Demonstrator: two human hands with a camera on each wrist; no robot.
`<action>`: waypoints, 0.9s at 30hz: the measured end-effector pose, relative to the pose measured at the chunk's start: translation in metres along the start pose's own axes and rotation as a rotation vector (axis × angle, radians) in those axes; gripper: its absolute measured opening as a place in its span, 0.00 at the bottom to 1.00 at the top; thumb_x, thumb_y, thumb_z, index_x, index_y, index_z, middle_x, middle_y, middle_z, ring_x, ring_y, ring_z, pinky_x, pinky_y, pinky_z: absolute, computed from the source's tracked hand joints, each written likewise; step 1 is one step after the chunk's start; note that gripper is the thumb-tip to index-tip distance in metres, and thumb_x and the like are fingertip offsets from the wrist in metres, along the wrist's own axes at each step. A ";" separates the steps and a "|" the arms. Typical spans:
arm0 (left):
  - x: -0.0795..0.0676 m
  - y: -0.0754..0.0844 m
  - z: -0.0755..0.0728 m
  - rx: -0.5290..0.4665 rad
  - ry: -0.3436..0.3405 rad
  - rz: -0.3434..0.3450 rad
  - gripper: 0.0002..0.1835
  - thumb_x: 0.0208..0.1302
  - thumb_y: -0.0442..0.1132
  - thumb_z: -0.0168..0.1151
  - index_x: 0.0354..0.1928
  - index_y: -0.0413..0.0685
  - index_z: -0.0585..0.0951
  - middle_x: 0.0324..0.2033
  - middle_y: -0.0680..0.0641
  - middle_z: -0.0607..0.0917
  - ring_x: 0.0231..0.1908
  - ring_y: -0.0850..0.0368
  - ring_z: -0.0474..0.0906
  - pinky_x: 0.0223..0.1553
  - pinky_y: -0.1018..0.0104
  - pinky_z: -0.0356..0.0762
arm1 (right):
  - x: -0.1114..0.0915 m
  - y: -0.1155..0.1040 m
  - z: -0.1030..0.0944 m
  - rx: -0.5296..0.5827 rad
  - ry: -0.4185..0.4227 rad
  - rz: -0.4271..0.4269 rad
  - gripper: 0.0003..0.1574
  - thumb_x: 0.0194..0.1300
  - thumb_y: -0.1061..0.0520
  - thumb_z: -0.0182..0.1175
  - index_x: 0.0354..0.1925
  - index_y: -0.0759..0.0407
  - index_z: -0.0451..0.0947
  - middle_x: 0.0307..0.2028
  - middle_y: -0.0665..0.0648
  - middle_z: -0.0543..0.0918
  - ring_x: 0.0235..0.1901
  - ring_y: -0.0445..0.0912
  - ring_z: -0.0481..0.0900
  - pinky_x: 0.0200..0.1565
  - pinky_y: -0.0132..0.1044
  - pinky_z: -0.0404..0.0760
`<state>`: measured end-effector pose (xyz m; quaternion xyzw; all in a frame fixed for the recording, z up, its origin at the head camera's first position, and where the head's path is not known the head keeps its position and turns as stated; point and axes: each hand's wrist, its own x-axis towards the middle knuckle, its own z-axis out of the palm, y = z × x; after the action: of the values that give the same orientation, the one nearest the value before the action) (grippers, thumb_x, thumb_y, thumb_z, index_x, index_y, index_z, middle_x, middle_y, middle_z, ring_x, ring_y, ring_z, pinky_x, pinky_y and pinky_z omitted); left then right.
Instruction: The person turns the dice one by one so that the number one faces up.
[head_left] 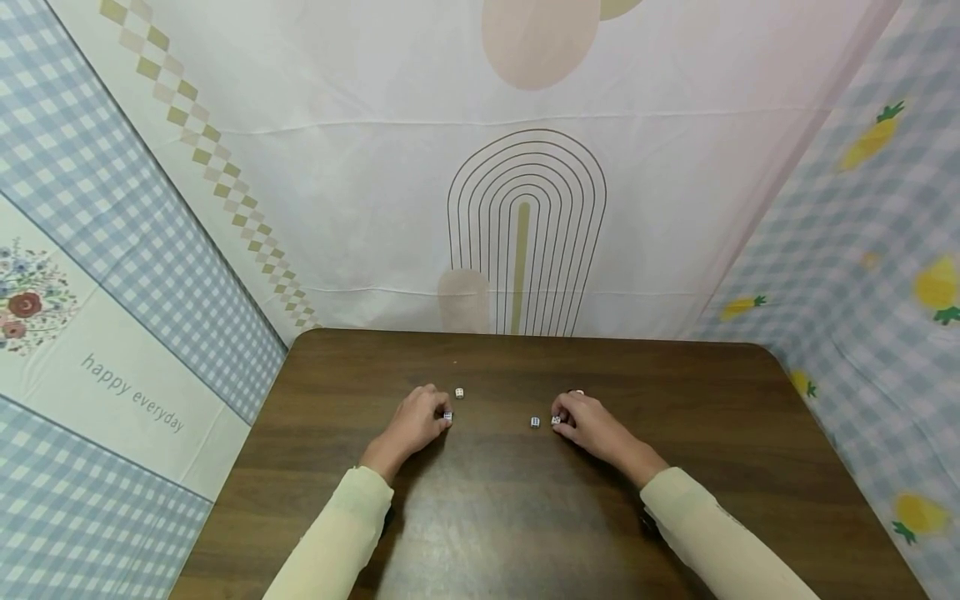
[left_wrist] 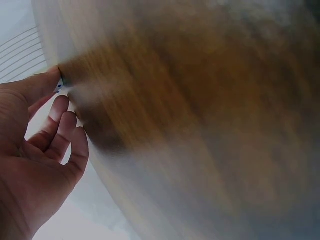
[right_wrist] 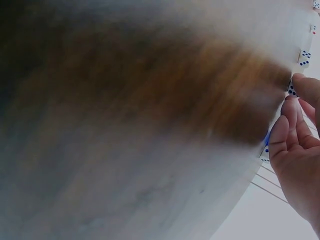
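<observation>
In the head view my left hand (head_left: 417, 418) pinches a small white die (head_left: 447, 416) between thumb and fingertips, low over the table. Only a sliver of that die (left_wrist: 60, 88) shows in the left wrist view. Another white die (head_left: 460, 392) lies just beyond those fingers. My right hand (head_left: 594, 423) pinches a die (head_left: 556, 421) with dark pips, its fingertips close to the tabletop. Left of it sits a separate die (head_left: 535, 422). One more die (head_left: 577, 392) lies behind the right hand, mostly hidden by it; the right wrist view shows a die (right_wrist: 266, 152) below the fingers.
The brown wooden table (head_left: 487, 517) has rounded far corners. A white patterned cloth (head_left: 360, 208) hangs behind its far edge. Checked cloths hang at the left (head_left: 187, 333) and at the right (head_left: 847, 333).
</observation>
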<state>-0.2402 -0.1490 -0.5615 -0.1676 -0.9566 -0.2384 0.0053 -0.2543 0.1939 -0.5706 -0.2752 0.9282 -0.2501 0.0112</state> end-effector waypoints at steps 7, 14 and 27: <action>0.000 -0.001 0.001 -0.002 -0.001 -0.006 0.10 0.61 0.37 0.75 0.28 0.57 0.82 0.31 0.55 0.76 0.36 0.57 0.71 0.40 0.57 0.73 | 0.001 -0.001 0.000 -0.034 0.002 -0.016 0.08 0.63 0.62 0.71 0.38 0.54 0.81 0.33 0.47 0.76 0.35 0.39 0.72 0.37 0.34 0.76; 0.000 0.000 0.000 0.000 -0.016 -0.021 0.10 0.62 0.37 0.75 0.28 0.57 0.82 0.31 0.56 0.76 0.36 0.57 0.70 0.40 0.58 0.72 | 0.000 -0.002 -0.002 -0.084 -0.011 -0.005 0.06 0.63 0.62 0.68 0.39 0.53 0.83 0.36 0.48 0.76 0.34 0.38 0.73 0.37 0.33 0.77; -0.001 0.000 -0.001 -0.013 -0.018 -0.022 0.10 0.62 0.37 0.75 0.28 0.57 0.82 0.32 0.54 0.77 0.36 0.57 0.70 0.40 0.58 0.73 | 0.000 -0.001 -0.001 -0.067 -0.036 0.007 0.09 0.68 0.59 0.67 0.47 0.55 0.86 0.41 0.50 0.78 0.36 0.39 0.75 0.38 0.34 0.80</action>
<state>-0.2396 -0.1499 -0.5612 -0.1590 -0.9568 -0.2434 -0.0069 -0.2544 0.1935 -0.5696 -0.2766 0.9367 -0.2139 0.0198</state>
